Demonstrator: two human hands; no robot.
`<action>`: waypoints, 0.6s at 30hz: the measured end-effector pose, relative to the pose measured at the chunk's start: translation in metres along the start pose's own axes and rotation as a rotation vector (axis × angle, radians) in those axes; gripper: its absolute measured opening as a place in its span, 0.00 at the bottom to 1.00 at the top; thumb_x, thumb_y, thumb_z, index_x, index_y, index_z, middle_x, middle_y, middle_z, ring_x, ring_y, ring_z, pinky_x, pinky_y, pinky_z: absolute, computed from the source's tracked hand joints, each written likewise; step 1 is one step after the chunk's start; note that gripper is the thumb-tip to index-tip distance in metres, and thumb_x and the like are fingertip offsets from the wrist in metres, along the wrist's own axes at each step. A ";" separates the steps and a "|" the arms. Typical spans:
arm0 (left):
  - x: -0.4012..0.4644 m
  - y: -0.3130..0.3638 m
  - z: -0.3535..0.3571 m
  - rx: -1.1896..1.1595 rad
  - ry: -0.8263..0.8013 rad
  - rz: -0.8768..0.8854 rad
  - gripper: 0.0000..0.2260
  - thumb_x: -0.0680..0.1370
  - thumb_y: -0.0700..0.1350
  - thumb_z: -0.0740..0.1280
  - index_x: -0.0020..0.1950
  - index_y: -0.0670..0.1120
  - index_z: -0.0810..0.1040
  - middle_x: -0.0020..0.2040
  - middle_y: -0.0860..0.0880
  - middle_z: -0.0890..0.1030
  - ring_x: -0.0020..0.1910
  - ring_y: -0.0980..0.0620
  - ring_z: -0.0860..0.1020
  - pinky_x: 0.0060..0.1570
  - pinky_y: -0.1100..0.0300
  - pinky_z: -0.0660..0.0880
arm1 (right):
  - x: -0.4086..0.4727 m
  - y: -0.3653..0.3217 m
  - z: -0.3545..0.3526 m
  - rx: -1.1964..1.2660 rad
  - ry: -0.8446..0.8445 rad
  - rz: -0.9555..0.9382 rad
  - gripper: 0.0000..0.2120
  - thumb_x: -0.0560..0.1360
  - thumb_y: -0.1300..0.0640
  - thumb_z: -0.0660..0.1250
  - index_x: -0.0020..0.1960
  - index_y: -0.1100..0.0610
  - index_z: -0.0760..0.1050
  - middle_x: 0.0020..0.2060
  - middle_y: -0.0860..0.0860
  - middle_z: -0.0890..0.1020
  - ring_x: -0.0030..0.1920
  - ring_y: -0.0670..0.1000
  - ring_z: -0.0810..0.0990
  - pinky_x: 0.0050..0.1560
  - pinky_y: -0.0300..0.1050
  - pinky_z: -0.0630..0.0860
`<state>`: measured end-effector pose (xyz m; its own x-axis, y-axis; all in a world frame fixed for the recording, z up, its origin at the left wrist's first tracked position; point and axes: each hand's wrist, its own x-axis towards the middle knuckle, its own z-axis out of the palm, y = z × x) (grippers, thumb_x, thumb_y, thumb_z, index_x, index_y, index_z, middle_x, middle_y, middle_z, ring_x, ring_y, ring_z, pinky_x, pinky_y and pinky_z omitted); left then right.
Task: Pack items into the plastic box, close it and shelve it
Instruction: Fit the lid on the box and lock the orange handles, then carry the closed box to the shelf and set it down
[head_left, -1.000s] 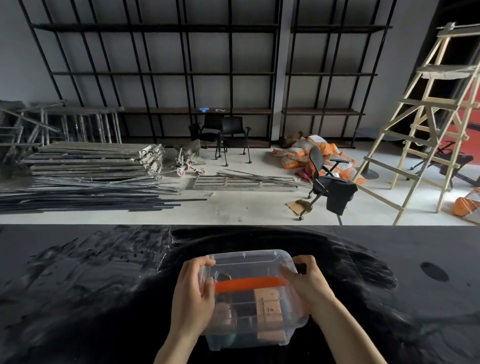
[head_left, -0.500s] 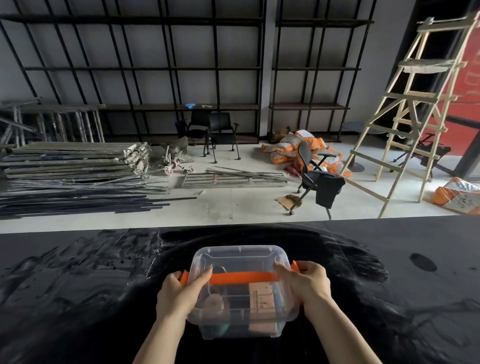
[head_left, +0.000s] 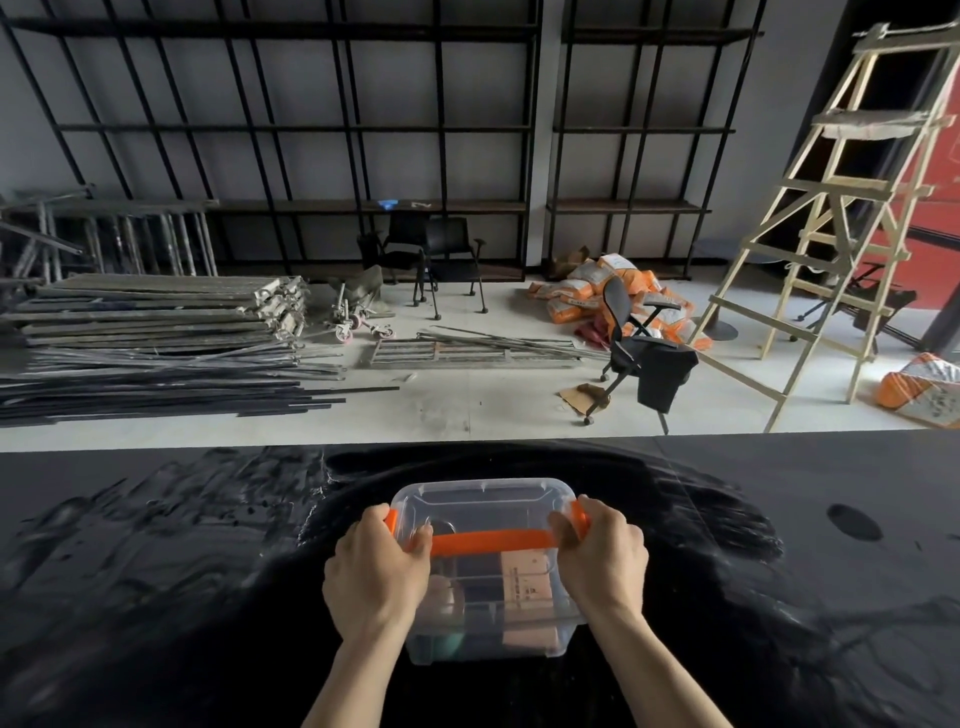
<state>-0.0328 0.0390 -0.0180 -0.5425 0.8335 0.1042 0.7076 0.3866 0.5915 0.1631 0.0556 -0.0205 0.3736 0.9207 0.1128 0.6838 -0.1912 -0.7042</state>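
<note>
On the black table (head_left: 156, 571), directly in front of me, sits the clear plastic box (head_left: 483, 571), lid on and its orange handle (head_left: 491, 542) lying flat across the lid. I have it near the table's near edge, so both arms reach it without stretching.

My left hand (head_left: 376, 577) covers the left orange latch (head_left: 392, 519); my right hand (head_left: 602, 558) covers the right orange latch (head_left: 579, 514). On each hand the fingers are curled and held together over the box's end, the fingertips (head_left: 423, 535) lying on the lid beside the handle's end. I hold both ends at once so that pressure is even and the lid does not lift on one side.

Through the clear wall I see the packed items: a pale carton (head_left: 524, 577) on the right, and a light rounded object on the left whose kind I cannot tell.

I judge packing complete and closing in hand. Whether the latches are fully seated I cannot tell; the hands hide them. Shelving is not yet done; the dark shelving (head_left: 363, 130) stands well apart, across the floor, against the far wall.
</note>
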 end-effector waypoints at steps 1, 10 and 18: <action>0.000 -0.003 0.000 -0.012 -0.009 0.006 0.22 0.73 0.61 0.70 0.62 0.51 0.78 0.54 0.51 0.84 0.55 0.45 0.81 0.54 0.52 0.75 | -0.001 0.002 0.000 -0.002 -0.013 -0.015 0.10 0.78 0.47 0.68 0.50 0.54 0.81 0.33 0.48 0.81 0.31 0.46 0.73 0.31 0.41 0.67; -0.015 -0.017 0.005 -1.013 -0.363 -0.242 0.25 0.76 0.42 0.73 0.72 0.51 0.74 0.51 0.54 0.87 0.41 0.57 0.86 0.56 0.47 0.79 | -0.003 0.024 -0.001 0.801 -0.416 0.232 0.34 0.76 0.40 0.68 0.78 0.39 0.58 0.65 0.48 0.74 0.55 0.47 0.78 0.48 0.49 0.78; -0.006 0.033 0.005 -1.035 -0.395 -0.091 0.22 0.75 0.42 0.73 0.68 0.55 0.77 0.59 0.54 0.85 0.54 0.57 0.84 0.54 0.58 0.76 | 0.029 0.028 -0.036 0.839 -0.310 0.152 0.31 0.79 0.51 0.68 0.78 0.40 0.60 0.75 0.49 0.69 0.70 0.53 0.73 0.58 0.52 0.73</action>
<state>-0.0043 0.0489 -0.0030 -0.2602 0.9572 -0.1267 -0.1466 0.0906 0.9850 0.2159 0.0645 -0.0114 0.1540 0.9793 -0.1311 -0.0859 -0.1189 -0.9892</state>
